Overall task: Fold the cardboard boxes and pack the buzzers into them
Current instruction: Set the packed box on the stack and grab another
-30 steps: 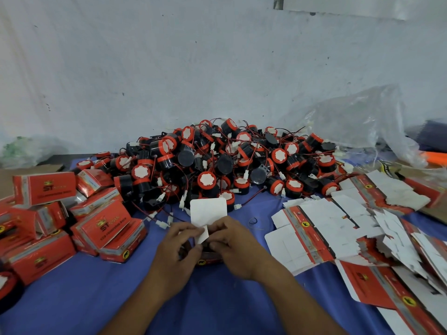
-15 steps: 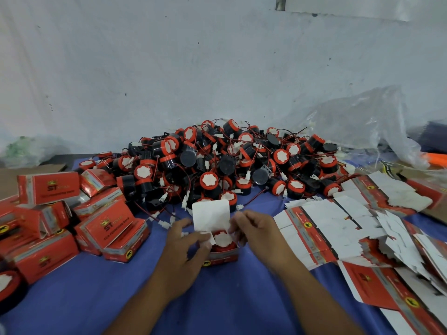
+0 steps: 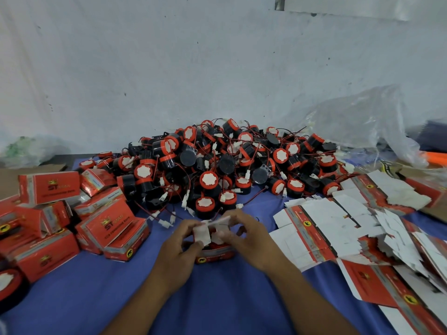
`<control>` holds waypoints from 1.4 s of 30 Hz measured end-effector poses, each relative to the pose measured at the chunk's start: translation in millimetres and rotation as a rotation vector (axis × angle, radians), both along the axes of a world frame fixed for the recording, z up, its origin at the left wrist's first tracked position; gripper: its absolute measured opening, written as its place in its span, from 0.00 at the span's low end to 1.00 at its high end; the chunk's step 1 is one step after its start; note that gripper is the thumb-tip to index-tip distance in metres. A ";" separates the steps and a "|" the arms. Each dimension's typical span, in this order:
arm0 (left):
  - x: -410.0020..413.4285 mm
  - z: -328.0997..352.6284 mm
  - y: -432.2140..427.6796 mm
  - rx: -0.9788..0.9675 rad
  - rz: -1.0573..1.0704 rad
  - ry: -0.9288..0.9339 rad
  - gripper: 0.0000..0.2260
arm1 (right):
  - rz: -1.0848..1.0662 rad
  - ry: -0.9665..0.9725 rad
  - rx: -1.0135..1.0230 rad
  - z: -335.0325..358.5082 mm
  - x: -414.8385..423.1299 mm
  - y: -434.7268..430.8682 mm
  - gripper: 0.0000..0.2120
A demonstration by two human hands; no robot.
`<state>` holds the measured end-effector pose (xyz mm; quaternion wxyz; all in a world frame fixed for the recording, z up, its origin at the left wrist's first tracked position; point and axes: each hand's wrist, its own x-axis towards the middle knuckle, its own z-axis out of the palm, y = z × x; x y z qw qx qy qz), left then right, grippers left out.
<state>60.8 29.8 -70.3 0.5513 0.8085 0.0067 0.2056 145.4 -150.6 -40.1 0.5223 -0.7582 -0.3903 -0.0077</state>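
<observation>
A small red cardboard box (image 3: 214,255) stands on the blue cloth between my hands, its white top flaps folded down over its opening. My left hand (image 3: 180,247) pinches the left flap. My right hand (image 3: 251,240) pinches the right flap and the lid. The box's contents are hidden by the flaps. Behind it lies a big heap of black and red buzzers (image 3: 232,165) with thin wires. Flat unfolded box blanks (image 3: 343,226) are spread to the right.
Several closed red boxes (image 3: 113,226) are piled at the left. One buzzer (image 3: 9,288) lies at the lower left edge. A clear plastic bag (image 3: 362,124) sits at the back right against the white wall. Blue cloth (image 3: 96,298) covers the table.
The white lid flap that stood upright has been folded down over the box. Both hands have closed in on the top flaps.
</observation>
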 end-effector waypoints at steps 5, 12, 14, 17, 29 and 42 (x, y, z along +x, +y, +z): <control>-0.1 -3.0 3.7 -0.027 0.025 0.030 0.12 | -0.028 -0.101 -0.141 -9.2 3.2 -1.2 0.10; -2.9 -1.5 4.4 -0.120 -0.092 0.031 0.16 | 0.156 0.120 -0.044 -9.0 2.0 -6.5 0.16; -3.8 -1.6 4.8 -0.101 -0.105 0.022 0.18 | 0.160 0.149 -0.069 -8.2 3.4 -6.8 0.14; -3.4 -1.6 4.0 -0.033 -0.095 0.031 0.16 | 0.137 0.084 -0.098 -10.9 0.9 -4.7 0.16; -4.2 0.2 3.6 0.181 0.008 -0.019 0.13 | 0.063 -0.073 -0.055 -19.9 4.7 0.2 0.15; -6.0 5.4 3.7 0.192 0.011 0.020 0.16 | 0.116 -0.136 -0.139 -22.8 4.6 5.8 0.16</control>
